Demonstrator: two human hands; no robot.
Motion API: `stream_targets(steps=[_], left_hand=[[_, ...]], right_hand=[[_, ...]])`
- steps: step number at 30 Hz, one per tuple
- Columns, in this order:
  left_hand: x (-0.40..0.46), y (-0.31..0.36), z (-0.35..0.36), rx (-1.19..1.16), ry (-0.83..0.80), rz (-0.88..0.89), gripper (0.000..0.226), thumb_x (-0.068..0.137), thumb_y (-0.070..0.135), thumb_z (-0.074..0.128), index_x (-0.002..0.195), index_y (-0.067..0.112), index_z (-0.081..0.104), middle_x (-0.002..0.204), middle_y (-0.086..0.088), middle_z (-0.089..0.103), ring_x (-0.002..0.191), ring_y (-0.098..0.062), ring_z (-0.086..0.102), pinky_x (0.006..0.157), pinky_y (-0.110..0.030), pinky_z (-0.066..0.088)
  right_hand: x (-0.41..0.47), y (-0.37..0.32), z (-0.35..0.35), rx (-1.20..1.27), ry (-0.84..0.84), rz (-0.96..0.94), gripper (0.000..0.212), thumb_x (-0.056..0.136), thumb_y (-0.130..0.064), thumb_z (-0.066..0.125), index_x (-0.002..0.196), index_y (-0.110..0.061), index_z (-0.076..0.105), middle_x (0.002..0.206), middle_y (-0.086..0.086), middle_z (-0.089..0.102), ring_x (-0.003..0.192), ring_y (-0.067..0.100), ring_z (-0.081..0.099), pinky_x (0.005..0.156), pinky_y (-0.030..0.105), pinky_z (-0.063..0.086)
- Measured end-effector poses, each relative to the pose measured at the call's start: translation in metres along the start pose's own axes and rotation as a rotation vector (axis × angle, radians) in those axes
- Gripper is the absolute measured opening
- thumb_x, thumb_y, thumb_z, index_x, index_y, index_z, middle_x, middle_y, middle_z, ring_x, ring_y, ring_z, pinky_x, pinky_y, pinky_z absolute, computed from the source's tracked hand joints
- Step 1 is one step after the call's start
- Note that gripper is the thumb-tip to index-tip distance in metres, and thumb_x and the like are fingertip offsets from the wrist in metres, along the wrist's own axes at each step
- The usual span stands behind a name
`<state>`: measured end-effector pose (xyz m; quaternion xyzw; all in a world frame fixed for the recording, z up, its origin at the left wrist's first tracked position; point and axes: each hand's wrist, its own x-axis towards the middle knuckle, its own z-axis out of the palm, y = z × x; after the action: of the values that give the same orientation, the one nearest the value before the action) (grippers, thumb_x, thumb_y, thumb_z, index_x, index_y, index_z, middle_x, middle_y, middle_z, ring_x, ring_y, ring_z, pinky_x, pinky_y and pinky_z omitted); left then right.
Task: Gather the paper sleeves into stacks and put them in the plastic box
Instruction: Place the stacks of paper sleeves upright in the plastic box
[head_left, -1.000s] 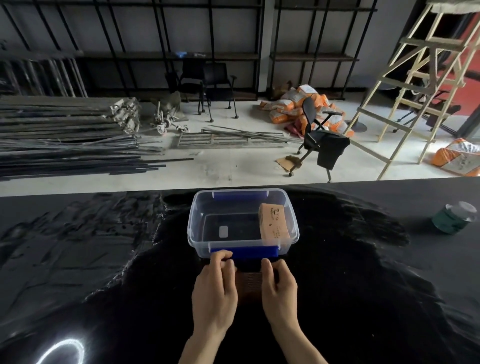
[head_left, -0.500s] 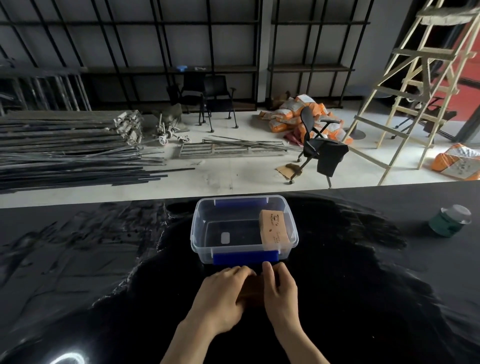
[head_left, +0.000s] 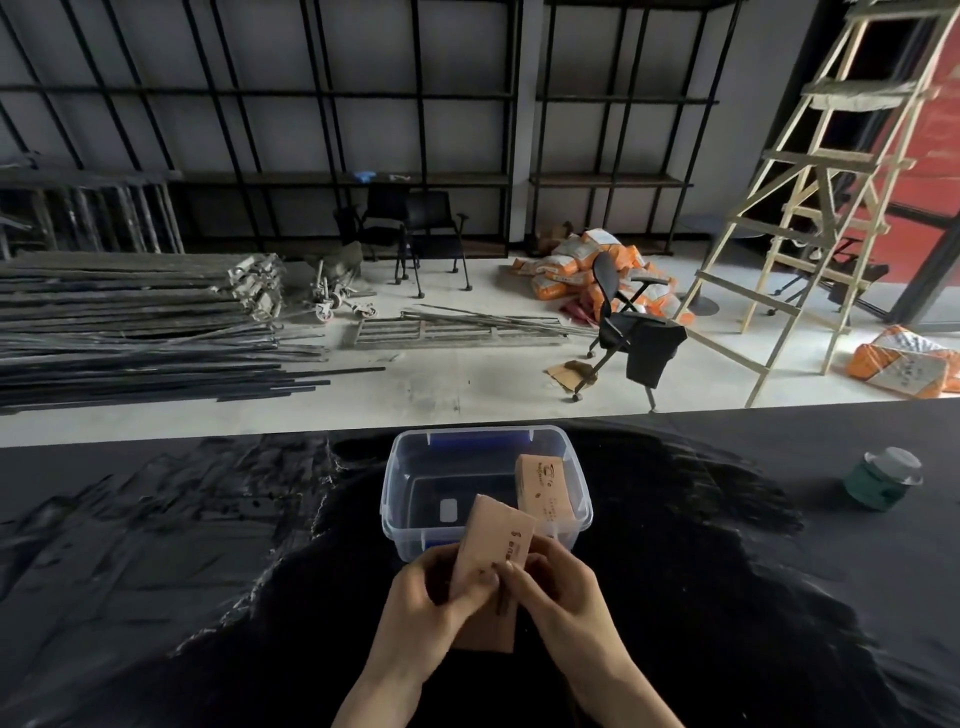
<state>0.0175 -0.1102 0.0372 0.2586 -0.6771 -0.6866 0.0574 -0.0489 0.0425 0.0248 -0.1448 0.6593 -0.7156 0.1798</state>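
A clear plastic box (head_left: 400, 488) with blue handles stands on the black table, just beyond my hands. One stack of brown paper sleeves (head_left: 543, 486) leans inside it at the right. My left hand (head_left: 421, 608) and my right hand (head_left: 563, 592) together grip a second bunch of brown paper sleeves (head_left: 496, 545), lifted off the table and tilted, its upper end over the box's near rim. Its lower part hangs between my palms.
A green jar with a clear lid (head_left: 880, 478) stands on the table at the far right. The black table cover (head_left: 156, 545) is wrinkled on the left. Beyond the table lie metal rods, chairs, sacks and a wooden ladder.
My hands pressed the sleeves flat on the table in front of the box, then closed on them and lifted them toward the box.
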Motion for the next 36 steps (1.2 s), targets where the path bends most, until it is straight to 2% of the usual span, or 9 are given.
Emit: stream_targets(steps=[4, 6, 11, 14, 17, 26, 30, 32, 36], left_hand=[[0.000, 0.008, -0.009, -0.050, -0.034, -0.038, 0.025, 0.086, 0.020, 0.079, 0.110, 0.014, 0.075, 0.103, -0.004, 0.082, 0.099, -0.018, 0.077, 0.095, -0.039, 0.059], [0.001, 0.011, -0.012, -0.046, 0.015, -0.014, 0.021, 0.087, 0.017, 0.077, 0.108, 0.014, 0.075, 0.100, -0.005, 0.082, 0.095, -0.018, 0.078, 0.088, -0.035, 0.060], [0.003, 0.020, -0.026, -0.161, 0.228, -0.007, 0.016, 0.092, 0.018, 0.072, 0.107, 0.012, 0.073, 0.091, -0.007, 0.082, 0.082, -0.018, 0.077, 0.064, -0.025, 0.056], [0.007, 0.025, -0.032, -0.236, 0.292, -0.018, 0.021, 0.092, 0.021, 0.072, 0.111, 0.011, 0.070, 0.097, -0.012, 0.079, 0.088, -0.023, 0.073, 0.067, -0.033, 0.055], [0.011, 0.028, -0.034, -0.284, 0.322, -0.033, 0.025, 0.091, 0.024, 0.073, 0.112, 0.012, 0.071, 0.097, -0.014, 0.079, 0.093, -0.029, 0.072, 0.074, -0.040, 0.057], [0.015, 0.040, -0.025, -0.278, 0.332, -0.036, 0.025, 0.092, 0.027, 0.072, 0.114, 0.015, 0.070, 0.096, -0.013, 0.077, 0.092, -0.028, 0.070, 0.081, -0.048, 0.059], [0.019, 0.045, -0.016, -0.236, 0.324, -0.024, 0.026, 0.093, 0.028, 0.071, 0.115, 0.015, 0.068, 0.098, -0.013, 0.076, 0.091, -0.025, 0.068, 0.069, -0.038, 0.056], [0.021, 0.046, -0.011, -0.213, 0.304, -0.048, 0.027, 0.093, 0.028, 0.071, 0.116, 0.014, 0.067, 0.100, -0.013, 0.076, 0.089, -0.023, 0.067, 0.063, -0.034, 0.055], [0.034, 0.048, 0.002, -0.130, 0.277, -0.096, 0.028, 0.092, 0.030, 0.071, 0.116, 0.015, 0.068, 0.105, -0.014, 0.075, 0.093, -0.028, 0.069, 0.059, -0.034, 0.056]], right_hand=[[0.006, -0.004, 0.006, -0.062, -0.001, 0.005, 0.023, 0.096, -0.015, 0.069, 0.120, -0.016, 0.070, 0.104, 0.007, 0.080, 0.097, 0.025, 0.076, 0.085, 0.043, 0.063], [0.012, -0.006, 0.013, -0.125, -0.013, -0.019, 0.024, 0.097, -0.020, 0.069, 0.121, -0.018, 0.070, 0.107, 0.002, 0.080, 0.101, 0.020, 0.075, 0.085, 0.040, 0.063], [0.027, -0.011, 0.020, -0.840, 0.116, -0.323, 0.039, 0.103, -0.038, 0.053, 0.141, -0.028, 0.056, 0.130, -0.013, 0.062, 0.121, 0.006, 0.055, 0.101, 0.032, 0.051], [0.034, -0.010, 0.020, -1.233, -0.066, -0.411, 0.053, 0.100, -0.042, 0.049, 0.151, -0.027, 0.043, 0.145, -0.007, 0.052, 0.138, 0.017, 0.041, 0.120, 0.040, 0.028], [0.037, -0.001, 0.022, -1.360, -0.172, -0.366, 0.061, 0.097, -0.054, 0.041, 0.149, -0.022, 0.045, 0.151, -0.001, 0.050, 0.143, 0.025, 0.039, 0.123, 0.048, 0.023], [0.016, 0.001, 0.021, -1.413, -0.222, -0.366, 0.062, 0.095, -0.053, 0.049, 0.150, -0.025, 0.042, 0.152, -0.001, 0.049, 0.141, 0.025, 0.040, 0.124, 0.048, 0.023], [-0.009, 0.011, 0.019, -1.460, -0.236, -0.413, 0.062, 0.082, -0.064, 0.053, 0.136, -0.033, 0.053, 0.134, -0.007, 0.067, 0.122, 0.020, 0.064, 0.104, 0.047, 0.053], [-0.017, 0.011, 0.014, -1.370, -0.221, -0.496, 0.057, 0.083, -0.063, 0.053, 0.132, -0.035, 0.057, 0.132, -0.009, 0.068, 0.120, 0.015, 0.065, 0.101, 0.044, 0.056], [-0.006, -0.015, -0.028, -1.126, 0.179, -0.567, 0.045, 0.095, -0.051, 0.052, 0.132, -0.028, 0.062, 0.134, -0.004, 0.066, 0.122, 0.017, 0.058, 0.103, 0.039, 0.049]])
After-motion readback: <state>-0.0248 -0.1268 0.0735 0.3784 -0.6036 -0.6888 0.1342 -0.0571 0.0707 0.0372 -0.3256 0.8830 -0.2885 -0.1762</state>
